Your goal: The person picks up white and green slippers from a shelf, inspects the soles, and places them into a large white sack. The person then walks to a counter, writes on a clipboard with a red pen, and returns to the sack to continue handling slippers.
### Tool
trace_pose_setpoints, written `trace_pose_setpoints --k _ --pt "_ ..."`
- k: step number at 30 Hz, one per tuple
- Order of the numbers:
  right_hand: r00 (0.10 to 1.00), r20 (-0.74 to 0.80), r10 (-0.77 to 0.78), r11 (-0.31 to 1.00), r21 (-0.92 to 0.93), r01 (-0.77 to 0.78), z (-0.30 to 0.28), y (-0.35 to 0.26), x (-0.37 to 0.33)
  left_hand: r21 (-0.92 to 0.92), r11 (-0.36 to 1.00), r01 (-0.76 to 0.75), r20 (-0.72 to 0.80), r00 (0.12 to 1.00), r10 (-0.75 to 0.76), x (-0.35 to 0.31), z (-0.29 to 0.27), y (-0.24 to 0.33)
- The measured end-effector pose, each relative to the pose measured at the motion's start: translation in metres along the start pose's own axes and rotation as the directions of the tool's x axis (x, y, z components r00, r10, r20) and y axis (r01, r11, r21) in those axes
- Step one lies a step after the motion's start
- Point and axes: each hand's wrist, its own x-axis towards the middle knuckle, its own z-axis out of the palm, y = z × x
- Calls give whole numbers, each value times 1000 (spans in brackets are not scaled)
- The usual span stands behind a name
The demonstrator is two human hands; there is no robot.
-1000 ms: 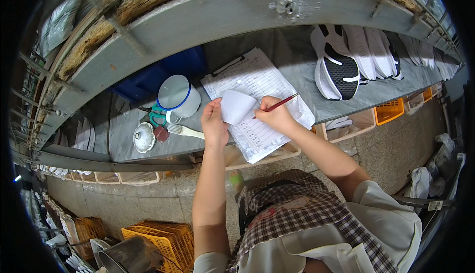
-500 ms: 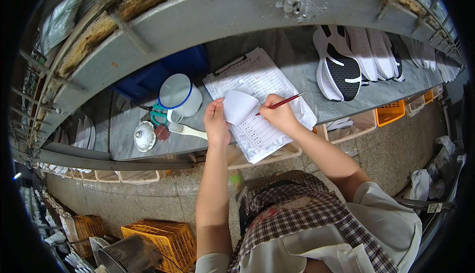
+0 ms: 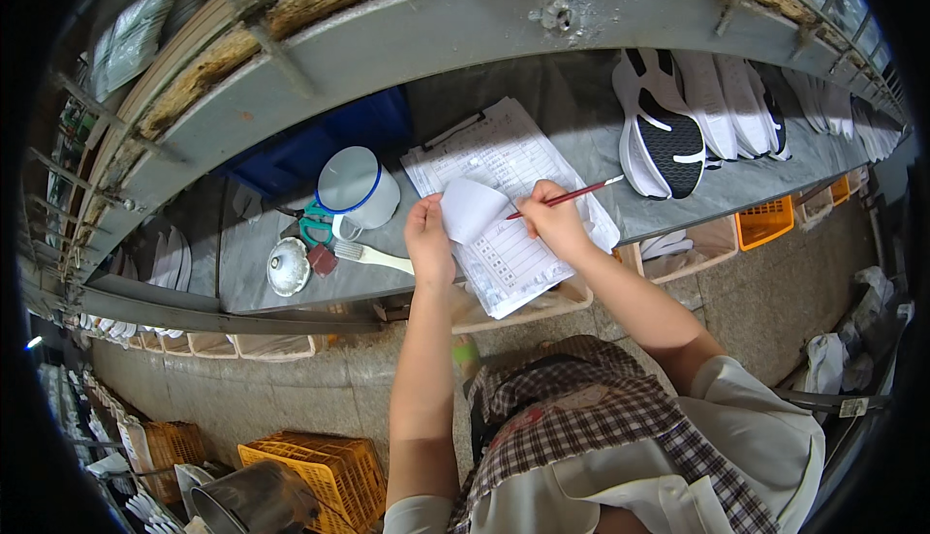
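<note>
A small form pad [image 3: 509,255] with printed rows lies over the papers on a clipboard [image 3: 518,142]. Its top sheet [image 3: 473,209] is curled up, and my left hand [image 3: 428,244] pinches that sheet at its left edge. Closed around a dark red pen [image 3: 579,192], my right hand [image 3: 555,226] rests on the pad's upper right part. The pen's tip touches or nearly touches the form beside the curled sheet; its pale end points up and right. Left of my left hand lies a brush [image 3: 378,258] with a white handle.
A white enamel mug [image 3: 356,190] with a blue rim, teal-handled scissors [image 3: 315,224] and a white lid [image 3: 289,266] stand at left. A blue bin [image 3: 320,142] is behind them. White-and-black shoe soles [image 3: 664,132] line the right. A metal beam [image 3: 436,40] crosses above the table.
The pen tip has shifted slightly up and to the right along the form, and the pen lies a little flatter. My left hand still holds the curled sheet. The view has shifted slightly.
</note>
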Motion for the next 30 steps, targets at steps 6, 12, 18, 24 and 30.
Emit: trace_pose_setpoints --k 6,12,18,24,30 --pt "988 145 45 961 -276 -3 -6 -9 -7 -22 1000 3 -18 1000 -3 -3 4 2" --pt "992 109 -69 931 -351 103 -4 15 -8 -13 1000 -9 -7 1000 9 -4 4 3" --pt "994 70 -80 918 -383 101 -3 15 -8 23 998 -61 -17 998 62 0 2 -3" --pt "989 110 -102 900 -413 139 -4 11 -9 56 995 -81 -5 997 82 1 0 -6" --pt "988 93 -121 895 -420 149 -3 13 -7 70 996 -61 -24 998 63 0 1 -4"
